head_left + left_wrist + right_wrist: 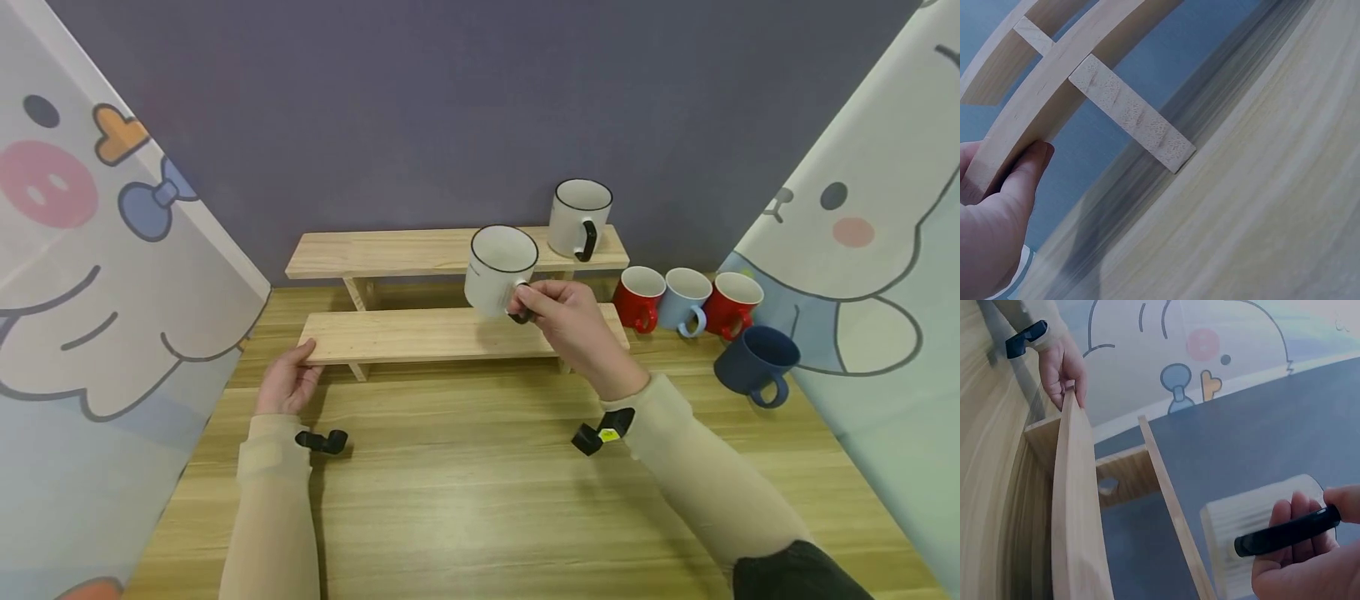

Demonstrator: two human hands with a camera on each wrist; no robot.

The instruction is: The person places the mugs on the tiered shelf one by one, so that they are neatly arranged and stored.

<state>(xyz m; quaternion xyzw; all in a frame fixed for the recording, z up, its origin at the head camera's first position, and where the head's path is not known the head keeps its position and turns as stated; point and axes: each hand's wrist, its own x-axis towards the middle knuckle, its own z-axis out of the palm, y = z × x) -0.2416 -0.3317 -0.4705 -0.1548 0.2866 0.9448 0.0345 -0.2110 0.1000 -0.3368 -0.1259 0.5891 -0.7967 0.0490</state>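
My right hand (573,329) pinches the black handle (1288,532) of a white mug (495,271) with a black rim. In the head view the mug overlaps both tiers of a two-tier wooden shelf (375,335), and the right wrist view shows it beside the upper board. With thumb and fingers on either side of the board, my left hand (288,379) grips the left end of the lower tier (1041,94). A second white mug (566,221), also black-rimmed and black-handled, stands at the right end of the upper tier.
Right of the shelf, a red mug (636,302), a light blue mug (678,304) and another red mug (727,308) stand in a row. A dark blue mug (750,367) sits nearer on the wooden table (450,483). Cartoon-printed panels (112,292) flank the table; a grey wall (375,108) rises behind.
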